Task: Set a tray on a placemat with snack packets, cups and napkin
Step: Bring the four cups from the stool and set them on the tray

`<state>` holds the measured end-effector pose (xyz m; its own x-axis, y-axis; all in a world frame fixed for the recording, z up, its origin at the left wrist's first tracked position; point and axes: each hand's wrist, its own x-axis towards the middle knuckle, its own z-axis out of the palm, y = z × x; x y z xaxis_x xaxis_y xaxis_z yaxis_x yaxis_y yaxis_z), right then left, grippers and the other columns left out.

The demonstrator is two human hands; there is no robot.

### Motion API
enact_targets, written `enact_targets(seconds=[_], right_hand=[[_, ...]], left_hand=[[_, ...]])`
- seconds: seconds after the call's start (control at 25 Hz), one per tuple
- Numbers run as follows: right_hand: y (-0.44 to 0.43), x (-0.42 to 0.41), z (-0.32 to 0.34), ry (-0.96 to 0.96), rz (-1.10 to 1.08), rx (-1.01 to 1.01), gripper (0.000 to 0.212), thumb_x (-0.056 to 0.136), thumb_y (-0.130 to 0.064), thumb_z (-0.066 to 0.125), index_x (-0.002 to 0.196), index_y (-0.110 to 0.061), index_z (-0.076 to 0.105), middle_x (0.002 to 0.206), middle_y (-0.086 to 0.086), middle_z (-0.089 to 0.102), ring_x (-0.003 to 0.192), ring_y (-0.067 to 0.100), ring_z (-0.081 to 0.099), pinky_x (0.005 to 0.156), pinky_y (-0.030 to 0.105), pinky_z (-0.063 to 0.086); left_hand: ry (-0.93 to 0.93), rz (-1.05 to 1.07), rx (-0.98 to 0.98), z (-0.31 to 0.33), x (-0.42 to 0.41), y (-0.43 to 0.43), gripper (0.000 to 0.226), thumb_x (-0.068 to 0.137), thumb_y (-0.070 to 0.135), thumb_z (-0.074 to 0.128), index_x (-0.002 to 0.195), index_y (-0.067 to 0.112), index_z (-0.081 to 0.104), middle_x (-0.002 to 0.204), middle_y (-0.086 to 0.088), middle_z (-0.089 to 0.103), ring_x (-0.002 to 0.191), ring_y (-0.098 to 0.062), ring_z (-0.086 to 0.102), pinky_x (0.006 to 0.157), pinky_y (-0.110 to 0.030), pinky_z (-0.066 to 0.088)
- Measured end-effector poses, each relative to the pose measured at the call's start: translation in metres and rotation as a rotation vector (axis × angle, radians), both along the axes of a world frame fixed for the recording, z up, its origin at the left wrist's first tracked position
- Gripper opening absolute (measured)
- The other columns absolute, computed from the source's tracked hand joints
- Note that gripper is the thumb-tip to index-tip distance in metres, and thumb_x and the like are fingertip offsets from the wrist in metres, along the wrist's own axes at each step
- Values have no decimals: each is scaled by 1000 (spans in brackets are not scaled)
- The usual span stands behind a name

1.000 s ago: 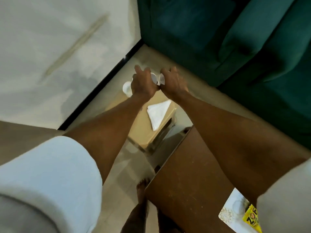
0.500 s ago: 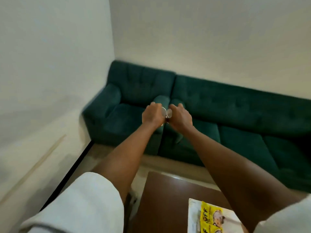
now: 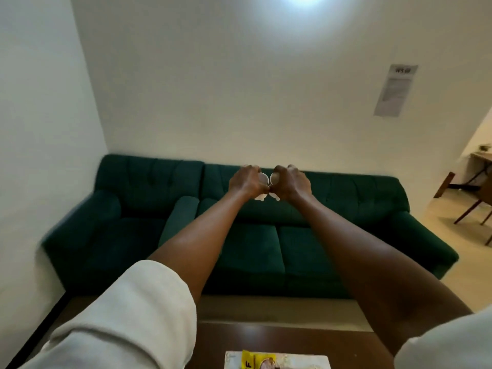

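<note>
We hold our left hand (image 3: 246, 183) and right hand (image 3: 291, 183) side by side at arm's length, each closed around a small white cup, left cup (image 3: 263, 179) beside right cup (image 3: 274, 179). Behind them a green fabric sofa (image 3: 306, 243) stands against the white wall (image 3: 239, 89). Below us, a dark wooden table (image 3: 306, 344) carries a pale placemat (image 3: 316, 362) with a yellow snack packet (image 3: 247, 361) on it.

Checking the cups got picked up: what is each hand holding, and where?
Left hand wraps one white cup around its side; right hand wraps another cup likewise.

Two hands (image 3: 246, 182) (image 3: 291, 182), two white cups (image 3: 263, 178) (image 3: 274, 178), one yellow snack packet (image 3: 249, 360), one green sofa (image 3: 266, 246)
</note>
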<state>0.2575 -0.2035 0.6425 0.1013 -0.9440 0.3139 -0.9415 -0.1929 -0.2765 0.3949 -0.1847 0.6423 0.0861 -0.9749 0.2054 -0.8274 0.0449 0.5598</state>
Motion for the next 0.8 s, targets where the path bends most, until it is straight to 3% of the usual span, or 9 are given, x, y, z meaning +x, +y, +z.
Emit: enact_targets(seconds=[0.08,0.2,0.32,0.44,0.56,0.72,0.8], right_hand=[[-10,-37,-31,-7,6,36,42,84,-40,73,119,-20,64,118,13,61,101,38,67,73,38,51],[-20,-75,-108,-30,1,195,56,81,-46,76,124,-18,56,123,14,57,106,40,65,80,43,53],[-21,-99,-204,-69,-21,370,63,80,-49,78,127,-15,53,128,14,54,110,40,64,86,48,55],[-6,-116,-321,-94,-101,548,67,76,-49,82,127,-13,55,128,15,55,110,41,65,84,46,54],[32,-132,-425,-79,-95,681,69,76,-49,85,128,-13,56,126,15,59,108,39,67,77,39,50],[82,-152,-536,0,-92,805,71,78,-42,83,133,-10,53,133,18,54,107,46,66,76,41,51],[103,-162,-578,34,-100,833,69,80,-39,81,134,-9,52,135,20,52,105,48,67,73,41,49]], left_hand=[[-13,13,31,-34,-37,-9,55,73,37,82,122,19,69,123,-6,71,111,-28,69,91,-40,59],[45,65,161,-106,-75,-18,45,71,30,78,115,21,72,121,-5,72,109,-28,70,91,-39,60],[72,59,301,-194,-96,-19,49,71,30,82,117,19,70,120,-4,70,108,-27,69,89,-40,59],[34,49,453,-311,-115,-7,58,70,33,86,122,18,67,123,-7,66,110,-28,66,86,-38,56],[9,-1,595,-422,-134,24,68,72,34,89,132,16,63,132,-10,62,119,-31,62,94,-41,55],[28,-59,654,-539,-156,74,56,69,29,87,120,17,67,122,-9,65,112,-32,65,82,-36,54],[11,-80,696,-579,-166,95,58,71,29,86,123,17,65,126,-9,63,116,-34,63,83,-40,55]])
